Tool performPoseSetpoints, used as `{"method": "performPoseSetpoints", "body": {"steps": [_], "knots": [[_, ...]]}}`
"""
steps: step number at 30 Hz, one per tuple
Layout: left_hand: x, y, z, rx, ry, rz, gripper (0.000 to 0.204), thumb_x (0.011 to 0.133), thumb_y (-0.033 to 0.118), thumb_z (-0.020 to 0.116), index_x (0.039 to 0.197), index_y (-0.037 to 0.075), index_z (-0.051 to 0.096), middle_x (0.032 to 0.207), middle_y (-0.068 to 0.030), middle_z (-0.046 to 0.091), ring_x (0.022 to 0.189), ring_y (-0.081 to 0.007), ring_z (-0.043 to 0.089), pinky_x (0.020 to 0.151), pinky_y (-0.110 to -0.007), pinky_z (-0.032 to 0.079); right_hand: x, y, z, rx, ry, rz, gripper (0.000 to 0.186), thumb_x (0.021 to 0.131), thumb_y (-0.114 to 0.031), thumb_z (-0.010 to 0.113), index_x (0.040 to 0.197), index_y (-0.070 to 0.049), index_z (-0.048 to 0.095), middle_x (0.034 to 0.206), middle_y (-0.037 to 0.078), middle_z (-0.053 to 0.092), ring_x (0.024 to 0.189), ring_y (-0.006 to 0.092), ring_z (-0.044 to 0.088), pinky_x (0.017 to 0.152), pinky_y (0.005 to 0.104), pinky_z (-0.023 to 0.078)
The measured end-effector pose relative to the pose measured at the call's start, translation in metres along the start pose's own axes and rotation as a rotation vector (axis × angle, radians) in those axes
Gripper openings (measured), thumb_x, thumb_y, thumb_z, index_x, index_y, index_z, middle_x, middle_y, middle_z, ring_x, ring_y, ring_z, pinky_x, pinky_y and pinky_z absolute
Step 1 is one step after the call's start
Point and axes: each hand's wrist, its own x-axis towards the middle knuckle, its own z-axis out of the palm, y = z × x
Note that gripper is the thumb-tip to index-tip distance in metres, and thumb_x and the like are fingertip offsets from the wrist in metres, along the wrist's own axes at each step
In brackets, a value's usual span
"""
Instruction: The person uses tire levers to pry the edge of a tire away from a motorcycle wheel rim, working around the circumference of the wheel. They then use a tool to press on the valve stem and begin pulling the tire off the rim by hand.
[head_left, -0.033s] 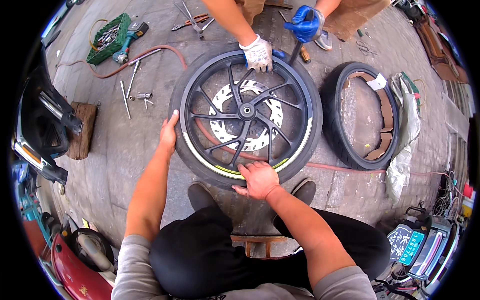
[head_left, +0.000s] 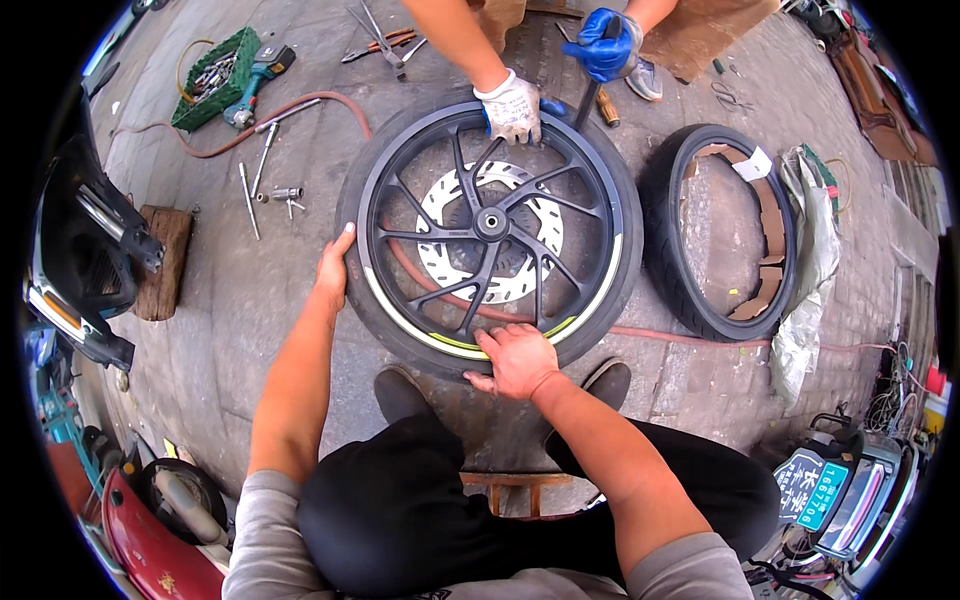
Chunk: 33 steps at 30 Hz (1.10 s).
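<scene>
The right hand [head_left: 520, 360] is curled nearly closed over the lower tyre edge of one alloy wheel [head_left: 491, 224], mid-frame; the left hand [head_left: 335, 265] rests against its left side, finger closure hidden. Two gloved hands [head_left: 512, 108], one gripping a bar [head_left: 588, 105], are upper centre; one loose tyre [head_left: 662, 230] lies right.

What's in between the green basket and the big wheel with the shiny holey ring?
In the head view, a teal cordless drill sits beside the green basket; then a reddish hose and silver rod lie before the wheel.
</scene>
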Motion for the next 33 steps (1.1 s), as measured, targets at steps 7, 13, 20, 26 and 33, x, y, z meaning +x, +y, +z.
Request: {"method": "performPoseSetpoints", "body": {"steps": [7,13,20,26,33], "knots": [[-0.009,0.031,0.008,-0.137,-0.187,-0.072,0.077,0.102,0.062,0.069,0.146,0.000,0.065,0.138,-0.0214,0.074,0.120,-0.0327,0.074,0.109,-0.046,0.057,0.004,0.036,-0.021,-0.037,-0.056,-0.117,0.076,0.091,-0.070,0.071,0.138,-0.009,0.071,0.118,0.013,0.078,0.118,0.0317,0.072,0.107,0.0447,0.054],[-0.009,0.024,0.022,-0.187,-0.032,0.000,0.109,0.092,0.049,0.088,0.163,-0.013,0.033,0.146,-0.0301,0.065,0.128,-0.0372,0.070,0.111,-0.049,0.057,0.004,0.039,-0.018,-0.055,-0.034,-0.107,0.077,0.087,-0.067,0.077,0.137,-0.009,0.072,0.122,0.012,0.077,0.119,0.0309,0.072,0.107,0.0450,0.053],[-0.018,0.027,0.010,-0.100,0.072,0.056,0.106,0.089,0.059,0.088,0.158,-0.010,0.046,0.146,-0.0263,0.067,0.128,-0.0316,0.070,0.112,-0.044,0.054,0.006,0.030,-0.011,-0.046,0.031,-0.148,0.076,0.085,-0.065,0.079,0.134,-0.008,0.074,0.119,0.011,0.077,0.115,0.0303,0.072,0.104,0.0443,0.054],[-0.010,0.015,0.000,0.267,0.323,0.292,0.093,0.098,0.063,0.077,0.152,-0.009,0.056,0.144,-0.0284,0.070,0.134,-0.0337,0.068,0.114,-0.042,0.052,0.008,0.026,-0.013,-0.047,0.008,-0.132,0.074,0.089,-0.068,0.075,0.133,-0.008,0.073,0.122,0.012,0.077,0.118,0.0299,0.072,0.107,0.0439,0.053],[-0.018,0.014,0.024,0.472,0.481,0.215,0.102,0.102,0.078,0.059,0.159,-0.007,0.052,0.150,-0.0318,0.065,0.143,-0.0432,0.061,0.121,-0.046,0.046,0.002,0.032,-0.016,-0.043,-0.050,-0.089,0.070,0.094,-0.067,0.070,0.131,-0.008,0.072,0.119,0.011,0.077,0.118,0.0293,0.071,0.107,0.0436,0.052]]}}
